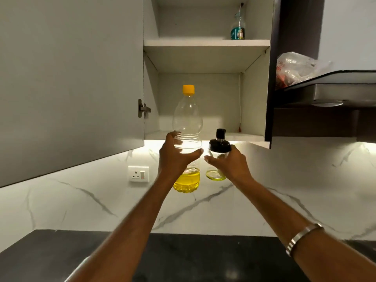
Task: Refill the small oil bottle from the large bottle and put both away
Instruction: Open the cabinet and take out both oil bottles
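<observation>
Bottles stay upright: left hand (175, 157) grips the tall clear yellow-capped plastic oil bottle (187, 143), right hand (227, 161) the small black-lidded glass oil bottle (217, 157); judging by the open cabinet's bottom shelf (234, 136), keep both level and well apart from its edge.

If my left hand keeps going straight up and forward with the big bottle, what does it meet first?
Probably the cabinet's lower shelf: the left hand holds the large bottle before that open compartment. Depth is unclear.

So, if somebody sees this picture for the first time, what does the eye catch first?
Probably the large bottle with its orange cap, gripped by the left hand in front of the open cabinet, yellow oil only at its bottom. Beside it, the right hand holds the small oil bottle with a black top. A lone bottle stands on the upper shelf.
</observation>
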`<state>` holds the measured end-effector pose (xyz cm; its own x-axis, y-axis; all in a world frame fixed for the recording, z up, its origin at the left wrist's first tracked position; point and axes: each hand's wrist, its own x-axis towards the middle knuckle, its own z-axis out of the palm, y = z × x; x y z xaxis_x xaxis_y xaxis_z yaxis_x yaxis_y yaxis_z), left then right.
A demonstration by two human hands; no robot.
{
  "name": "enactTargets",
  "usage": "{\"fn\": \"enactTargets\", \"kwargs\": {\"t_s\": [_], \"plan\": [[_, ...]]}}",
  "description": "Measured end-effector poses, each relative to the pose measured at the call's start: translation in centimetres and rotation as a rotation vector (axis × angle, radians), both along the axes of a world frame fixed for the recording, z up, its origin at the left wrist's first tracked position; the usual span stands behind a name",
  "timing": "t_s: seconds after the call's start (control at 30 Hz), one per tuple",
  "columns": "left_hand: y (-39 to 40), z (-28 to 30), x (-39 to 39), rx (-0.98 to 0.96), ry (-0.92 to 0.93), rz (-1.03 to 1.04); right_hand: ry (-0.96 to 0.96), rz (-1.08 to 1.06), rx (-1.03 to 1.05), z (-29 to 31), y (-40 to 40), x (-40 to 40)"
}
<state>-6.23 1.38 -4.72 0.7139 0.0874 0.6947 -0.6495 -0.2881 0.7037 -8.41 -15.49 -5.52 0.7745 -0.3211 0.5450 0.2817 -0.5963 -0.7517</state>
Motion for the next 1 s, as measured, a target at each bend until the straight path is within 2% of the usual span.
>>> {"fn": "enactTargets", "kwargs": {"t_s": [0.23, 0.73, 1.0], "plan": [[0.2, -8.3, -1.2, 0.009, -0.001, -0.001, 0.06, 0.004, -0.038, -7.5, 1.3, -1.1], [3.2, -24.2, -0.5, -0.031, 0.209, -0.016, 0.196, 0.032, 0.098, -23.7, 3.2, -0.8], [3.5, -30.0, 0.6, -0.006, 0.312, 0.008, 0.278, -0.012, 0.093, -30.8, 3.0, -0.3]]}}
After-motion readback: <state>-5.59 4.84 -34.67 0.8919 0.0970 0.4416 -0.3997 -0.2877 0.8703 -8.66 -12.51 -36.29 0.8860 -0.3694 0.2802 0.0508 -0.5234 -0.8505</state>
